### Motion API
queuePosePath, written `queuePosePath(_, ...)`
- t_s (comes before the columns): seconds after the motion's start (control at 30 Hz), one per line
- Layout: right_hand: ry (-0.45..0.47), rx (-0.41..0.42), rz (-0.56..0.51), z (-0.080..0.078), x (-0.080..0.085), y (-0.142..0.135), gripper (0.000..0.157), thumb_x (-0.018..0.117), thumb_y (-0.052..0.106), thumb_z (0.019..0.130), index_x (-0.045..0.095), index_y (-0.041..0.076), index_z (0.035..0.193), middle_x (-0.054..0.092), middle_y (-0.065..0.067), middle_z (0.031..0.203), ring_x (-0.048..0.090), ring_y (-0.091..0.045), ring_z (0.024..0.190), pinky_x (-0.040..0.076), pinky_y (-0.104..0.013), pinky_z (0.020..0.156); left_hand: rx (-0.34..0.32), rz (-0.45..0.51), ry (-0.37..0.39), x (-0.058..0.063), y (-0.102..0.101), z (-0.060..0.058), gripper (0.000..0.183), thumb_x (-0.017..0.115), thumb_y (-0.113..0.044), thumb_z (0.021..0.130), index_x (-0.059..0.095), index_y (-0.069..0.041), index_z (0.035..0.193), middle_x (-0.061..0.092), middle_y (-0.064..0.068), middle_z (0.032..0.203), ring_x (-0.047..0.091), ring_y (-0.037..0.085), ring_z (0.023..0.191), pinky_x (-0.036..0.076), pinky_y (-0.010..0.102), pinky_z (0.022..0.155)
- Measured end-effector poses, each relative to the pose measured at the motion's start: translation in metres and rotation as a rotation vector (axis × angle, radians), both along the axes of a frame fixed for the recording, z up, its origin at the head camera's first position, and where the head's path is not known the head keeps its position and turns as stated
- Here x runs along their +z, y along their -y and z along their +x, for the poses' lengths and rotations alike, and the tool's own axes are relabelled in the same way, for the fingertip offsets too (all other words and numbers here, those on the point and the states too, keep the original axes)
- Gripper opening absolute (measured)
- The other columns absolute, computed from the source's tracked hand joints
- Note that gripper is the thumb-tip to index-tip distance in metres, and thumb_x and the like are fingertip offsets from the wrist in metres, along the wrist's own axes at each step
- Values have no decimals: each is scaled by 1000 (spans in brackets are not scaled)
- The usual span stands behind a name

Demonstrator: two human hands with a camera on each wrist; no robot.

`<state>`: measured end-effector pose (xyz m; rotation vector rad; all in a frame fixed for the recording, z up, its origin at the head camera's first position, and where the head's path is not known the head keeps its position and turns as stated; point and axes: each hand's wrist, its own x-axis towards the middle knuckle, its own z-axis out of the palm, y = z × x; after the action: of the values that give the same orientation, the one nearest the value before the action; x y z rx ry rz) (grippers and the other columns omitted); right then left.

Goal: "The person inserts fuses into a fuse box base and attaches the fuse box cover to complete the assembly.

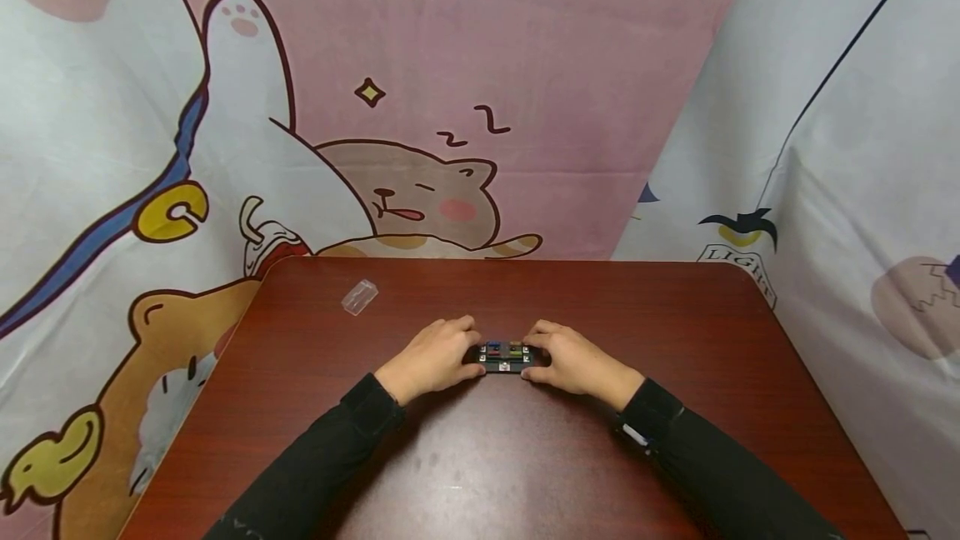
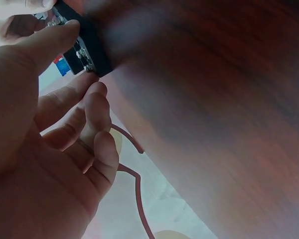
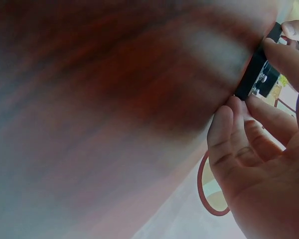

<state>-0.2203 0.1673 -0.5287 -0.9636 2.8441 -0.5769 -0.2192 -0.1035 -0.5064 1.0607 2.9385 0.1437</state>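
Observation:
A small black fuse block (image 1: 505, 367) with silver screws and coloured blade fuses in red, blue, yellow and green is between the two hands, close over the middle of the table. My left hand (image 1: 438, 357) pinches its left end between thumb and fingertips. The right end is pinched the same way by my right hand (image 1: 581, 367). In the left wrist view, the thumb lies along the screw side of the fuse block (image 2: 97, 50), with a blue and a red fuse beyond. From the right wrist, its black base (image 3: 250, 74) shows, with screws beside the thumb.
A clear plastic cover (image 1: 360, 297) lies at the back left of the reddish-brown table (image 1: 637, 298). Cartoon-printed cloth (image 1: 562, 90) hangs behind the table and along its sides.

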Motion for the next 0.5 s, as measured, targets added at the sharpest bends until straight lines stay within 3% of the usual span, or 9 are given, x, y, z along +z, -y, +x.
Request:
queuePosePath(0.3,-14,22,14,-2,0,1,41,76,47,83,71,22,115,58,10,108,54,-5,84,45,-22,73,6,41,5,-7,7,0,49,68,-55,87,67,-21,122,59,-6,106,58,12,88,49,37,88)
queuePosePath(0.5,-15,18,33,-1,1,2,41,77,46,83,71,22,116,57,11,110,53,-4,85,45,-22,74,44,106,-16,-10,24,-5,49,58,-57,94,66,-20,126,62,-3,110,61,14,96,49,39,89)
